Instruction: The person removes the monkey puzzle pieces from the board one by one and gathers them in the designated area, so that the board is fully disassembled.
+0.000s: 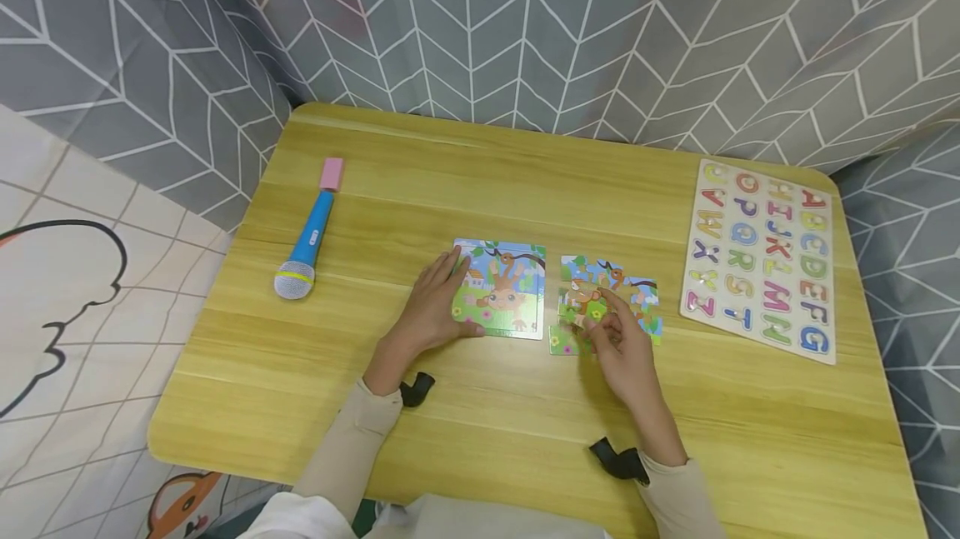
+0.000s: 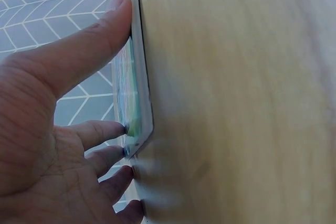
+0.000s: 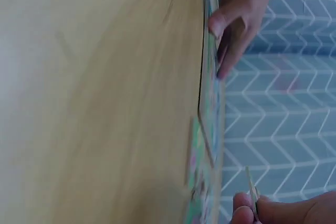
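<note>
A square picture puzzle board [image 1: 510,318] with a cartoon animal on it lies at the middle of the table in the head view. My left hand [image 1: 429,303] rests at its left side, fingers along that side and the thumb by the near edge. In the left wrist view the thumb [image 2: 100,40] lies against the board, with fairly straight fingers touching its corner. My right hand [image 1: 628,351] pinches a thin puzzle piece [image 3: 253,192] between thumb and fingers, raised above the table. Below it several loose puzzle pieces [image 1: 647,293] lie right of the board, partly hidden by the hand.
On the wooden table [image 1: 450,181], a blue toy microphone [image 1: 309,239] lies to the left, with a pink block [image 1: 332,174] at its far end. An alphabet board [image 1: 761,260] lies at the right. Patterned grey curtains [image 1: 510,31] hang behind the table.
</note>
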A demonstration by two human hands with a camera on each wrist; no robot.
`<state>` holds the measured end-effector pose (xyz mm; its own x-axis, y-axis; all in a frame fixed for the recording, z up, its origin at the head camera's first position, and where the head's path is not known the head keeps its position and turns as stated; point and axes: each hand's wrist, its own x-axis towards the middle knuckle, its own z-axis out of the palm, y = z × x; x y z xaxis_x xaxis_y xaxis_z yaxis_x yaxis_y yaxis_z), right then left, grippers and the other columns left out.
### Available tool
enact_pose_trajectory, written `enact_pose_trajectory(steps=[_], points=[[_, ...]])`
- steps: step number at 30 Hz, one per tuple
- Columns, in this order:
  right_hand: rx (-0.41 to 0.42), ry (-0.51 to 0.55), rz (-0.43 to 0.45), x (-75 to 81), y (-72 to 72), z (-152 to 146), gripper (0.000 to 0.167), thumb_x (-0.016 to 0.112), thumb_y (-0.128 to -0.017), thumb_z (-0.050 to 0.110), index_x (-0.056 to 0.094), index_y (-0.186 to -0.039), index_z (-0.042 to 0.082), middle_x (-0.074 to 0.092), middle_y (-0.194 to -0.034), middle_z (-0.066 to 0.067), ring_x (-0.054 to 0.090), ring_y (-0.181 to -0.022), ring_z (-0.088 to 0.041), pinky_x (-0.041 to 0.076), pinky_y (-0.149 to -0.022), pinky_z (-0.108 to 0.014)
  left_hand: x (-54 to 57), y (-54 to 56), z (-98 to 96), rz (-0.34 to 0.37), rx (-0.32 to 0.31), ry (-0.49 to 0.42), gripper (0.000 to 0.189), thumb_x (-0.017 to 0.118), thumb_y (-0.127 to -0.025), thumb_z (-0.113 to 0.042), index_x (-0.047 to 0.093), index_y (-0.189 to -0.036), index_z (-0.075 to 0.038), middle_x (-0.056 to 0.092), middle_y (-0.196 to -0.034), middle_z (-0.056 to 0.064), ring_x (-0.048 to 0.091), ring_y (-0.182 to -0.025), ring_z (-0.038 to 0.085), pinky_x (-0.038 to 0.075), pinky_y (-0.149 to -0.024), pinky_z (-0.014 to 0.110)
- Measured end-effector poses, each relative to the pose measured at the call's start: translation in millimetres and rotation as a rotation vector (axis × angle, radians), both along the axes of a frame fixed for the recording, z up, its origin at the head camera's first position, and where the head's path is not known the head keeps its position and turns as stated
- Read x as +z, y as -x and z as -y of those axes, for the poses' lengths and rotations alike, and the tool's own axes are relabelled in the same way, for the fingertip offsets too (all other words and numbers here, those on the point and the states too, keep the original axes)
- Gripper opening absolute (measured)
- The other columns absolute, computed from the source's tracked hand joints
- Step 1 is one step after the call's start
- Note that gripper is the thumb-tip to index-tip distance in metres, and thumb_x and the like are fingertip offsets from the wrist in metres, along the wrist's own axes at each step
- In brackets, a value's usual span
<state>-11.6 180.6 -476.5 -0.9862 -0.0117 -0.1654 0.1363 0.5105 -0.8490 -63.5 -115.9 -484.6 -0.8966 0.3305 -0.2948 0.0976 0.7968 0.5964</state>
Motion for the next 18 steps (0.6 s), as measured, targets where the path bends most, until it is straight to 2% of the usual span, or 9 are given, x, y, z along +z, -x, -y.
enact_pose_trajectory(steps=[6, 11, 18], points=[[-0.096, -0.009, 0.01, -2.6, -11.9, -25, 0.054, 0.058, -0.102, 0.015, 0.04, -0.153, 0.011, 0.069, -0.088, -0.017, 0.063, -0.064, -0.013, 0.052, -0.059, -0.02, 0.6, 0.4, -0.5, 0.003, -0.002, -0.003, 0.117, 0.087, -0.075, -0.043, 0.016, -0.161, -0.007, -0.001, -0.172, 0.009, 0.0, -0.16, 0.033, 0.003, -0.131, 0.052], [-0.212, -0.062, 0.001, -3.9, -18.3, -47, 0.044, 0.058, -0.102, 0.015, 0.051, -0.145, 0.012, 0.071, -0.087, -0.015, 0.063, -0.062, -0.007, 0.052, -0.056, -0.019, -0.5, 0.2, 0.1, 0.001, 0.001, -0.006, 0.117, 0.087, -0.075, -0.043, 0.016, -0.161, -0.006, -0.001, -0.172, 0.01, 0.0, -0.16, 0.033, 0.002, -0.131, 0.053], [-0.274, -0.114, 0.005, -2.4, -28.5, -65, 0.039, 0.06, -0.101, 0.017, 0.058, -0.14, 0.012, 0.07, -0.079, -0.002, 0.061, -0.059, -0.005, 0.049, -0.054, -0.017, -0.5, -0.3, 0.5, 0.009, 0.006, -0.014, 0.117, 0.087, -0.075, -0.042, 0.016, -0.161, -0.007, 0.0, -0.172, 0.01, 0.0, -0.16, 0.033, 0.002, -0.131, 0.052]])
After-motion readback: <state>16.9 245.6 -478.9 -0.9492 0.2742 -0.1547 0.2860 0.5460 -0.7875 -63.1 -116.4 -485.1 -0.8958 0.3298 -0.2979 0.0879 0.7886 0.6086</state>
